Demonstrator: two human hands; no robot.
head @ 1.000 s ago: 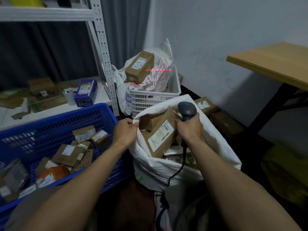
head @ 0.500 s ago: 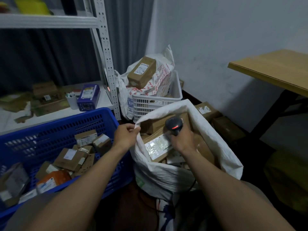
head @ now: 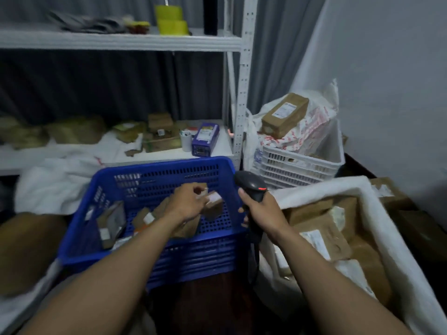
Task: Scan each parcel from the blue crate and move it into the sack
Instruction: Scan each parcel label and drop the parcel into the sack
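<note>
**Two hands out: one in the crate, one on the scanner**

Holds the left hand [head: 191, 203] low inside the blue perforated plastic crate [head: 193, 257], fingers curled against a small brown cardboard parcel with a white label [head: 214, 201] close to the crate's right wall. Cannot tell through the blur whether pinched or only touched. Grips a black handheld barcode scanner [head: 250, 183] in the right hand [head: 262, 212], fingers wrapped tight round the handle, head upward with a red light showing, just beside the crate's right rim. Shows several more brown labelled parcels [head: 111, 221] scattered across the crate floor. Has the white woven sack [head: 326, 187] gaping open at the right, next to the crate, packed with brown cardboard boxes [head: 324, 235], some with white labels. Beyond, a white slotted plastic basket [head: 290, 165] stuffed with a printed white bag, a long brown box [head: 285, 114] lying tilted on top. On the white metal shelving [head: 121, 42]: a purple carton [head: 205, 139] on the lower level, yellow tape rolls [head: 171, 20] on the upper.
</note>
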